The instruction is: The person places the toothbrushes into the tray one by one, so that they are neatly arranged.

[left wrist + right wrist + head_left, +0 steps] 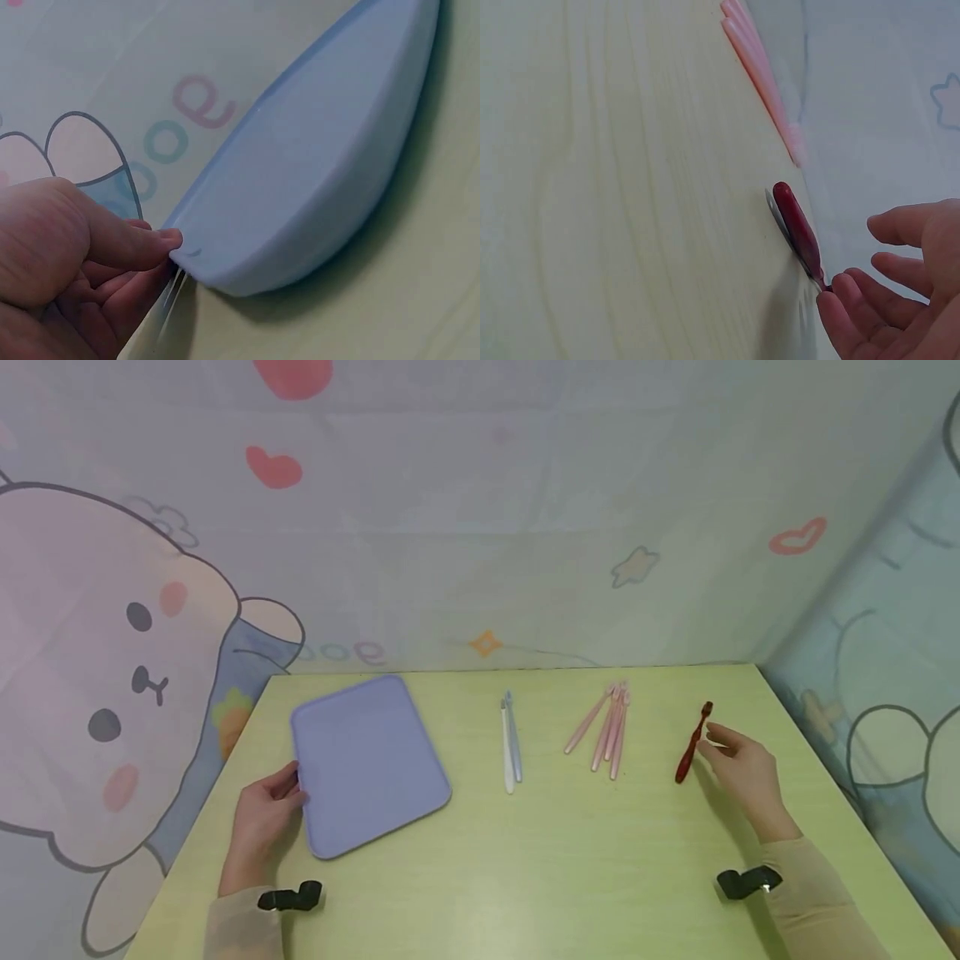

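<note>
Soft cloth (465, 485) hangs behind the table, with gentle folds and prints of red hearts, a star and a big round animal face. From my far-off seat I watch the table (465, 893), pale yellow-green and flat, with thin wavy wood lines. I lay a clock on its middle, with 12 at the back.

At 9 o'clock I see the left hand (262, 810). Its thumb and fingers pinch the rim of a blue-purple tray (367, 768). That tray is at 10 o'clock, smooth and plain, with round corners and sides that curve up.

At 12 o'clock lie a thin white toothbrush (507, 760) and a light blue toothbrush (513, 735), side by side. Between 1 and 2, a bunch of shiny pink toothbrushes (612, 731) fans out, heads close together at the back.

At 2 o'clock is a dark red toothbrush (691, 752). Its handle is fat, round-ended and shiny, and its neck is thin. Its head points to about 1 o'clock. Near 3 o'clock, right by it, I see the right hand (742, 772). Its fingers are loose and a bit bent, with a gap before the thumb, not gripping anything. I cannot tell if a fingertip touches the brush.
</note>
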The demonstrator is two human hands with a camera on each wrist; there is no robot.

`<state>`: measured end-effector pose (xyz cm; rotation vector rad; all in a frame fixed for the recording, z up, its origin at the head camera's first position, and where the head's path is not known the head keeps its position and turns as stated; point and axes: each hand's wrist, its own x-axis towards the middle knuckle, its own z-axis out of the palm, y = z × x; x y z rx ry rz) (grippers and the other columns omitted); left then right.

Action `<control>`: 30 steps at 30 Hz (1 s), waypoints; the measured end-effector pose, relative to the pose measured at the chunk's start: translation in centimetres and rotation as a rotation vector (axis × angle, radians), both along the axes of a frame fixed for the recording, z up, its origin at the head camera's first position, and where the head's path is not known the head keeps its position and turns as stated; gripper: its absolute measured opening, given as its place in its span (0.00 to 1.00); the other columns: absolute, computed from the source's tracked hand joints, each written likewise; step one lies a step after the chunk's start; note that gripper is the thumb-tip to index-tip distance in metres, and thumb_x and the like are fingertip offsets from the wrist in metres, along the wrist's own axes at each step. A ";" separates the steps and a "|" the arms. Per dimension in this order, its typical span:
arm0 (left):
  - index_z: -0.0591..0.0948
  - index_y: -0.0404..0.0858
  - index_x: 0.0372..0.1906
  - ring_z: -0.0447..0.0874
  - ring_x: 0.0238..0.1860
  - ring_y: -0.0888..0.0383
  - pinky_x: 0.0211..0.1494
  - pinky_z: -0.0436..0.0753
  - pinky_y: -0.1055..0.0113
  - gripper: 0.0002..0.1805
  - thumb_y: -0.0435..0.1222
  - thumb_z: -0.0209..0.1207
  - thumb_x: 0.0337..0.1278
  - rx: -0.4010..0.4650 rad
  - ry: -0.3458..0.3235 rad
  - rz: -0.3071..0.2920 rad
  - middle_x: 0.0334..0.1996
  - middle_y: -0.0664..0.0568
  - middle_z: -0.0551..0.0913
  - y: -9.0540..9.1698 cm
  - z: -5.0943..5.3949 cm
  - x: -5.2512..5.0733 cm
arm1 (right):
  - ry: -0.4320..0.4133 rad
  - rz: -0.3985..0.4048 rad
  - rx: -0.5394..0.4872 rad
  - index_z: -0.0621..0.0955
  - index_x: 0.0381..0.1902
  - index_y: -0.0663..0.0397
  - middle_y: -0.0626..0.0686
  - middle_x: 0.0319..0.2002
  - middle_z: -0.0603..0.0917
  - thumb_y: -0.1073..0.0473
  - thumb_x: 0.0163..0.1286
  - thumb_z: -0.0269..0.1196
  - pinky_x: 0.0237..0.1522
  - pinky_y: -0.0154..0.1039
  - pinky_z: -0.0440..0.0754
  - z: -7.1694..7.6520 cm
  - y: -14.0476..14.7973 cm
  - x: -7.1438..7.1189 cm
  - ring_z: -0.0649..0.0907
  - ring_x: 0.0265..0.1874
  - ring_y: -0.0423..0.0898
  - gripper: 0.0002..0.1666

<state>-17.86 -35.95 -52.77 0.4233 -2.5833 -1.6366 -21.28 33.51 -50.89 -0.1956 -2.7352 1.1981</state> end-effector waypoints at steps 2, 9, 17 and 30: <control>0.69 0.26 0.77 0.73 0.72 0.44 0.53 0.76 0.87 0.32 0.22 0.62 0.70 -0.018 0.008 -0.042 0.72 0.34 0.72 0.3 0.0 -0.3 | -0.031 -0.001 -0.054 0.72 0.76 0.69 0.72 0.66 0.80 0.51 0.83 0.61 0.39 0.26 0.83 0.0 0.2 0.1 0.88 0.42 0.38 0.34; 0.68 0.25 0.77 0.70 0.74 0.40 0.55 0.73 0.88 0.32 0.22 0.60 0.71 -0.066 0.051 -0.177 0.72 0.32 0.72 1.3 -0.1 -1.3 | -0.153 0.003 -0.232 0.66 0.78 0.73 0.75 0.69 0.76 0.51 0.82 0.63 0.40 0.26 0.85 -0.8 0.5 -0.6 0.82 0.36 0.25 0.40; 0.70 0.25 0.75 0.71 0.73 0.41 0.57 0.73 0.88 0.30 0.23 0.62 0.72 -0.059 0.084 -0.219 0.70 0.33 0.75 1.9 -0.7 -2.3 | -0.241 0.017 -0.216 0.67 0.77 0.74 0.73 0.70 0.76 0.43 0.79 0.66 0.42 0.23 0.81 -1.3 0.5 -1.3 0.78 0.39 0.23 0.46; 0.75 0.27 0.73 0.75 0.70 0.44 0.55 0.72 0.89 0.27 0.26 0.63 0.73 -0.079 0.084 -0.185 0.65 0.34 0.80 2.3 -1.1 -2.8 | -0.262 -0.029 -0.074 0.74 0.72 0.72 0.71 0.67 0.80 0.36 0.72 0.71 0.52 0.41 0.78 -1.4 0.3 -2.1 0.80 0.63 0.64 0.49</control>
